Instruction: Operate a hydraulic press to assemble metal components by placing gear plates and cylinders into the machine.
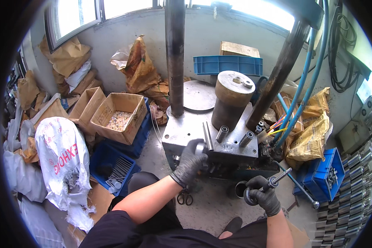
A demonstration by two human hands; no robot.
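Note:
My right hand (265, 197), in a dark glove, is closed round a metal shaft (282, 175) fitted with a ring-shaped bearing (273, 181). A round dark disc (249, 196) shows at the left side of that hand. My left hand (187, 162), also gloved and blurred, is at the front edge of the steel press table (178, 129). Its fingers curl against a shiny metal piece too smeared to name. Just beyond it stands a slim metal rod (208, 136). Two short cylinders with ringed tops, one left (222, 134) and one right (247, 139), stand on the table.
A thick steel cylinder (232, 103) and a round plate (199, 96) rest between the press columns (175, 62). Scissors (185, 199) lie on the floor below. A blue bin of rods (113, 167) is on the left; another blue bin (324, 175) and stacked metal parts (345, 202) are on the right.

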